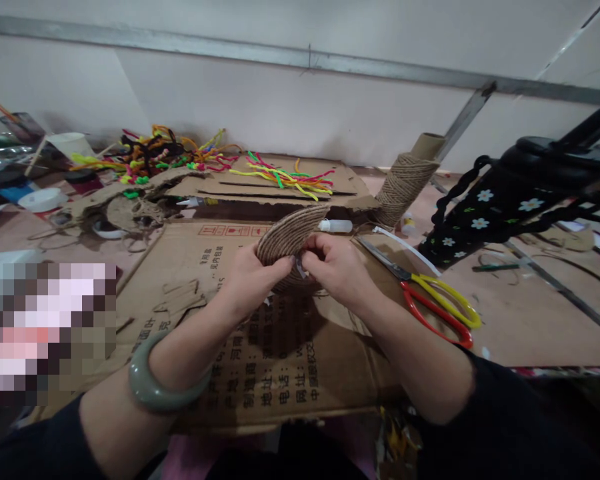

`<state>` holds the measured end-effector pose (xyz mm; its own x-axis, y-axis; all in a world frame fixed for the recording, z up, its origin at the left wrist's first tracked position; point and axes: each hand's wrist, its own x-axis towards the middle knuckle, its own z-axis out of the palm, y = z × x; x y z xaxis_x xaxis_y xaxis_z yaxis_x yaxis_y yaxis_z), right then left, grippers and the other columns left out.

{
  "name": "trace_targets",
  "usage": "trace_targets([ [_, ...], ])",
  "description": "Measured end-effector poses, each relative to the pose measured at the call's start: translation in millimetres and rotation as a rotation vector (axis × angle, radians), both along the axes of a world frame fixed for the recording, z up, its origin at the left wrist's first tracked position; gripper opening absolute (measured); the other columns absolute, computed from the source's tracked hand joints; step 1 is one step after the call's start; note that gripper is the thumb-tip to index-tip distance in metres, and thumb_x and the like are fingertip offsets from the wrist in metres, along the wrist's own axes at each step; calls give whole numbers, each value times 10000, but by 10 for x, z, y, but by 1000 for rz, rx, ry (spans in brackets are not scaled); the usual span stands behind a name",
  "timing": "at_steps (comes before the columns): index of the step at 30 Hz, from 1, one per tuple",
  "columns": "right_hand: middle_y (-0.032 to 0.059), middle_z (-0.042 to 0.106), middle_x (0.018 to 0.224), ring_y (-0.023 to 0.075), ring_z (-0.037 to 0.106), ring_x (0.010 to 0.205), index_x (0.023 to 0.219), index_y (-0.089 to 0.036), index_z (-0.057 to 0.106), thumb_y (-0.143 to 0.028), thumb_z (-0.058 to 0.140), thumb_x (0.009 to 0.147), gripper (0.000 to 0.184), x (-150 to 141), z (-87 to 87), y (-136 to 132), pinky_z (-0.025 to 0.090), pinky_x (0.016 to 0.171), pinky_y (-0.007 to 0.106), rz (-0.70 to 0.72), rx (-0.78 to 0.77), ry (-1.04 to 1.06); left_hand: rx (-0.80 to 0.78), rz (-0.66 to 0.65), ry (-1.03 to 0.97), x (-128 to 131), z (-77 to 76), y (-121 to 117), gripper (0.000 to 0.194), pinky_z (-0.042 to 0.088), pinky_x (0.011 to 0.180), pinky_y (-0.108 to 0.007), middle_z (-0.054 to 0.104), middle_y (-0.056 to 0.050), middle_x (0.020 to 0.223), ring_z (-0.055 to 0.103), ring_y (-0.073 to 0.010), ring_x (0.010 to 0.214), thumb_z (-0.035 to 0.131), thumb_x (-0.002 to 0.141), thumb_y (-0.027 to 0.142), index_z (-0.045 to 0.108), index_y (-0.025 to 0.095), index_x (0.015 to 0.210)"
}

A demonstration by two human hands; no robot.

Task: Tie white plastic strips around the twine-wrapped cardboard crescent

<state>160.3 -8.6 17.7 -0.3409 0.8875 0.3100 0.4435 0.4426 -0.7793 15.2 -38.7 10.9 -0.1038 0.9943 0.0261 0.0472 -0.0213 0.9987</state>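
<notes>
A curved piece covered in rows of brown twine [287, 239] is held up, tilted, above the cardboard. My left hand [253, 277] grips it at its left side, the thumb lying across the near face. Close by, my right hand [337, 267] has its fingers pinched together at the piece's right edge. A small whitish bit [301, 267] shows between the fingertips of both hands; I cannot make out what it is. Under the hands lies a printed cardboard sheet [180, 267]. Scissors [400, 270] with one yellow and one red handle lie beside my right forearm.
A twine spool [405, 183] stands behind the scissors, near a black flowered tumbler [480, 207]. Colourful pipe cleaners [290, 179] lie on cardboard at the back, more piled at left. A small white bottle [336, 226] lies just beyond my hands. Paint jars [83, 179] stand far left.
</notes>
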Motion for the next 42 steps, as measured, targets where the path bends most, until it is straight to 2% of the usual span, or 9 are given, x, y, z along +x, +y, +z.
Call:
trace_targets([
  [7,-18,573,595,107,519,576,801,-150,640,-188,489,745,166,-15,-45,16,407,584,239,30,-39,113,-22,10,-179,-5,-49,23,225,500,636,-254,689,-24,740,612,-143,669,737,591,217,693,124,791],
  [19,-7,603,626,101,505,569,738,-147,642,-154,483,722,161,-13,-10,4,407,601,238,16,15,45,1,19,-36,13,43,-10,137,478,587,-229,651,-2,669,572,-120,605,707,591,200,688,124,704],
  [29,5,626,656,102,509,580,737,-142,643,-126,487,700,162,-8,-4,6,397,591,238,-24,18,23,-47,13,-124,11,-12,-6,191,496,609,-249,682,-21,708,602,-138,628,742,581,226,698,125,738],
  [35,-3,627,655,101,528,588,772,-145,640,-176,484,748,161,-2,-25,7,412,592,235,51,-29,114,-50,10,-218,-2,-30,24,238,503,642,-257,688,-21,723,613,-144,671,754,572,211,696,126,786],
  [42,22,695,746,114,574,642,786,-147,669,-168,517,733,163,-18,-18,2,424,617,236,-5,34,59,-46,9,-169,10,-13,13,190,484,621,-247,677,-16,704,596,-130,634,744,582,213,689,120,739],
])
